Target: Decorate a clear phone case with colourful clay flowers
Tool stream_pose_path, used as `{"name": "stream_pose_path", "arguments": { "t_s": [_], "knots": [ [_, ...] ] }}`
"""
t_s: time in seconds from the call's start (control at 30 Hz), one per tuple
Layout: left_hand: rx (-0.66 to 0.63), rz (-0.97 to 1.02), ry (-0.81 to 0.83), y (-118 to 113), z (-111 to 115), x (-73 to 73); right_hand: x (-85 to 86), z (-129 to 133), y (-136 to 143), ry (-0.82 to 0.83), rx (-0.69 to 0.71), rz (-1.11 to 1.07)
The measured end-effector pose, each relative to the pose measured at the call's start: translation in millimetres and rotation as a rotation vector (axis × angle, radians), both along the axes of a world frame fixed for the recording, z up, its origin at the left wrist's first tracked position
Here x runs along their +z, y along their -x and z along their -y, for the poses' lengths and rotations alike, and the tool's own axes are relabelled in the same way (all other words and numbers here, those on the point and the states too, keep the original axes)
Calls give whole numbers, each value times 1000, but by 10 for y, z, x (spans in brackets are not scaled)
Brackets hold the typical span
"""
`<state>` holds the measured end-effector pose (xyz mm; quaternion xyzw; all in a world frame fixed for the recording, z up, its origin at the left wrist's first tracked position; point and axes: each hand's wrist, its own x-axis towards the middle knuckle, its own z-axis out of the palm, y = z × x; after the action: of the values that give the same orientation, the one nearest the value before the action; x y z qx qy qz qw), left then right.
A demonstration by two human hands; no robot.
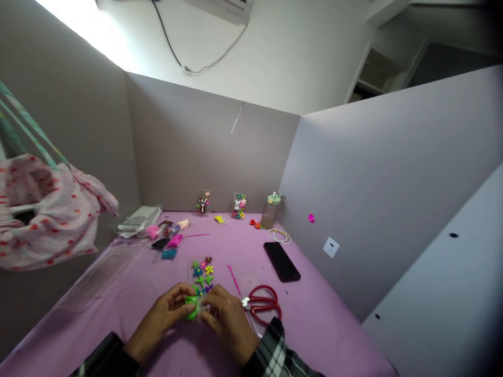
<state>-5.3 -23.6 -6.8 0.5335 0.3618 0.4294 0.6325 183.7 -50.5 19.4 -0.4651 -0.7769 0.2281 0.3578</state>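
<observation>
Head view: both hands meet low on the purple counter [314,319], just in front of the person. The left hand [167,310] and right hand [226,314] are closed together on a small green clay lump [192,309], fingertips pinching it from either side; it seems to sit in thin clear wrap, though that is hard to tell. The lump hangs just above the counter, touching nothing else as far as can be seen.

Just beyond the hands lies a clear card of bright clay flowers [203,275]. To the right, red scissors [263,306] lie near the right wrist, with a pink stick [234,280] between them and the card. Farther right is a black phone [282,261]. Small clay packets [167,238] lie at the back left, and two finished flower cards [239,206] stand against the back wall beside a bottle [271,210].

The clay looks light, soft and easily dented, so it likely wants a gentle fingertip hold at its edges; the wrap may be slippery.
</observation>
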Motion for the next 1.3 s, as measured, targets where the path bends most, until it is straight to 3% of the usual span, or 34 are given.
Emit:
{"name": "stream_pose_path", "arguments": {
  "t_s": [0.23, 0.4, 0.6, 1.07, 1.3],
  "knots": [
    [-25, 5, 14, -53, 38, 61, -55, 1, 26, -11, -1, -55],
    [-29, 35, 31, -56, 60, 115, 20, 0, 54, 26, -59, -201],
    [-1, 52, 49, -20, 47, 96, 58, -22, 17, 80, -2, -350],
    [-93, 53, 83, -5, 90, 102, 89, 32, 12, 11, -115, -272],
    [-130, 40, 100, -28, 95, 64, -4, 35, 27, -67, -12, -123]
  ]
}}
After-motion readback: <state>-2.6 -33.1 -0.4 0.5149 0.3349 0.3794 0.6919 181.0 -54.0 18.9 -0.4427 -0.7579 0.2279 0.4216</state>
